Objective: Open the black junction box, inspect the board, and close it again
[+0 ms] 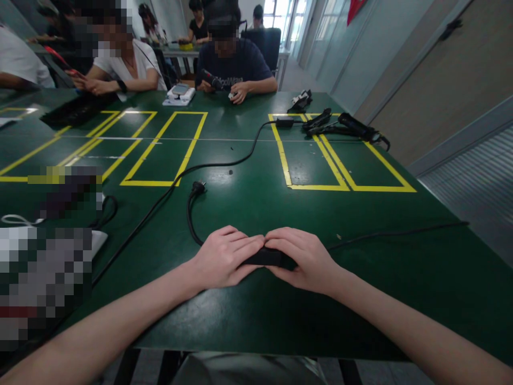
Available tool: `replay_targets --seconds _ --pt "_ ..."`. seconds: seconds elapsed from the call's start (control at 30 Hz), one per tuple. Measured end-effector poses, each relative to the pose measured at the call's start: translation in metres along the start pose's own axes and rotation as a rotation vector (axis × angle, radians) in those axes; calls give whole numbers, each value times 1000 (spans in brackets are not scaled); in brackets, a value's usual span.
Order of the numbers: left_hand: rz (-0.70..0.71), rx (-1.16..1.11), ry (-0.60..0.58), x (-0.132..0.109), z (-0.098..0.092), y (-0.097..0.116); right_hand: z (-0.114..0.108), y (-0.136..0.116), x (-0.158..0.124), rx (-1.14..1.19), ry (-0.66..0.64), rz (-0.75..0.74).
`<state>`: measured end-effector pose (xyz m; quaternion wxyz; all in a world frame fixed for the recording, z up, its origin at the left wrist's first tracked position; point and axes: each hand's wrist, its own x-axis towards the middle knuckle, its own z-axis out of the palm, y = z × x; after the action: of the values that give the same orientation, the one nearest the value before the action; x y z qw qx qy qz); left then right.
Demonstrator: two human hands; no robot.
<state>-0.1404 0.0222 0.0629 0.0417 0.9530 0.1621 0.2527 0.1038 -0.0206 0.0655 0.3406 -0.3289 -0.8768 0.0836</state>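
Note:
Between my hands, low over the near part of the green table, is a black power adapter, a small dark block with a cord at each end. My left hand is closed round its left end, and my right hand grips the right end; the fingertips almost meet on top. From the left side a short thick cord curves up to a plug lying on the table. A thinner cable runs off to the right. The fingers hide most of the adapter.
Another black cable crosses the table to a small box near black tool-like items. Yellow tape marks rectangles. Blurred-out items lie at left. Across the table, a person handles small parts; a white device lies nearby.

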Motion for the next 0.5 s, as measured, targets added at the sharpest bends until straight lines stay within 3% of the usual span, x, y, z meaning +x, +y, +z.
replay_targets --seconds 0.27,0.4,0.5 --pt "95 192 20 4 -7 -7 -10 -4 2 488 -121 471" --pt "78 150 42 3 -7 -8 -2 -4 -1 476 -64 504" --pt "-60 83 26 0 -6 -8 3 -1 -5 330 -29 415"
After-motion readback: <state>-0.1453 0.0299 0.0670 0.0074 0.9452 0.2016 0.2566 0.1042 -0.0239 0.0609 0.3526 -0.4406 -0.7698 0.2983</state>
